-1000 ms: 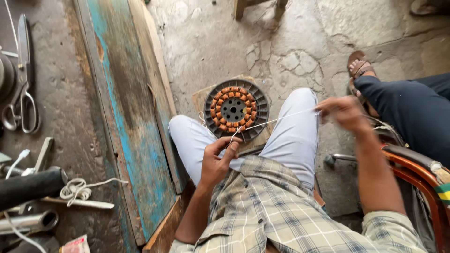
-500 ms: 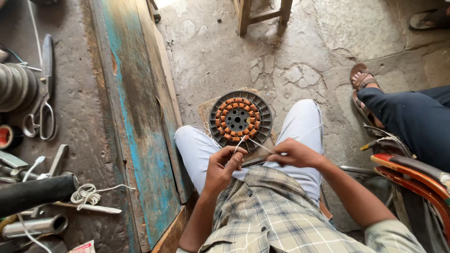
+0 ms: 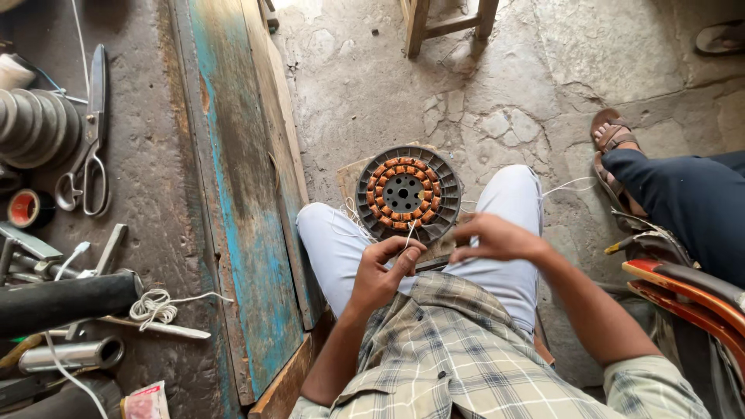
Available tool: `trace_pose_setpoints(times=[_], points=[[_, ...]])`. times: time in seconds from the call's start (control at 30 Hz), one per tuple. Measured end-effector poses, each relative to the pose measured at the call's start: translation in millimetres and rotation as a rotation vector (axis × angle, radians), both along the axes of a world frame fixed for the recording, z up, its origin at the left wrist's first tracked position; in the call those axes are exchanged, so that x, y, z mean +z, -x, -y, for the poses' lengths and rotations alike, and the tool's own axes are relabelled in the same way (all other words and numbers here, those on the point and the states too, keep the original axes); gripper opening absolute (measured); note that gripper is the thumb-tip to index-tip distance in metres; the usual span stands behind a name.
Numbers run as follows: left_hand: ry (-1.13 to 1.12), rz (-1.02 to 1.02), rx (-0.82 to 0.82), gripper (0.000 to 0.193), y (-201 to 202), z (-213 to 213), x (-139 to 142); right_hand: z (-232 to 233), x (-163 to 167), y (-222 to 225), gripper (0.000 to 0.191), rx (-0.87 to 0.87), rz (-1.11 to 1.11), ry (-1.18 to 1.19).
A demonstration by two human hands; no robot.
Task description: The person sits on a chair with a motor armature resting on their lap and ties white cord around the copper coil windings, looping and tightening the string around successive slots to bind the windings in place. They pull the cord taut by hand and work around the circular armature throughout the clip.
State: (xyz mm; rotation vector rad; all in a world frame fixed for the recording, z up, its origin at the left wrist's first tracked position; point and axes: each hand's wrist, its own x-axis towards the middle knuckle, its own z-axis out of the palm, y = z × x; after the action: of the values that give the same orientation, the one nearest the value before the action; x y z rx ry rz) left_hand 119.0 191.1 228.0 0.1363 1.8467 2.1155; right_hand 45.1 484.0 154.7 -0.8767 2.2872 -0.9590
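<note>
Both hands now meet over the stator: right hand, earlier stretched far out, has drawn in pinching white thread; left hand pinches it too.

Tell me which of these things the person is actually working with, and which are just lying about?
In use:
round motor stator with copper coils
white thread
left hand, pinching the thread
right hand

Lying about:
scissors
red tape roll
coiled white string
metal tube
wooden stool
</note>
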Motion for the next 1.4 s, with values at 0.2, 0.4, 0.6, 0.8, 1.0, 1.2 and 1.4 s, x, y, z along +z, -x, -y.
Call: trace_pose_setpoints(times=[0.2,0.4,0.6,0.8,1.0,1.2,1.4], points=[[0.049,-0.068,0.118,0.023,10.2,24.6,5.5,-142.6,19.7,0.2,0.036,-0.651,-0.419,0.345],[-0.044,-0.099,0.171,0.022,6.4,32.6,-2.4,-195.2,48.9,23.1,0.015,-1.108,-0.836,-0.259],[-0.050,-0.022,0.092,0.023,-3.2,14.3,-2.7,-5.7,-24.1,-12.6,0.045,-0.169,-0.118,-0.056],[-0.040,-0.008,0.210,0.024,-1.2,26.5,-6.8,-118.6,-7.1,-4.7,0.032,-0.616,0.107,0.828],[-0.066,0.014,0.228,0.023,0.2,31.1,-28.8,-188.8,4.2,26.0,0.022,-0.991,-1.055,-0.449],[-0.060,0.041,0.199,0.022,7.5,19.5,-28.8,-25.3,-53.6,0.0,0.038,-0.109,-0.064,-0.089],[-0.078,0.020,0.226,0.024,21.0,31.0,-28.6,-116.1,36.1,36.7,0.021,-0.917,-0.251,0.874]])
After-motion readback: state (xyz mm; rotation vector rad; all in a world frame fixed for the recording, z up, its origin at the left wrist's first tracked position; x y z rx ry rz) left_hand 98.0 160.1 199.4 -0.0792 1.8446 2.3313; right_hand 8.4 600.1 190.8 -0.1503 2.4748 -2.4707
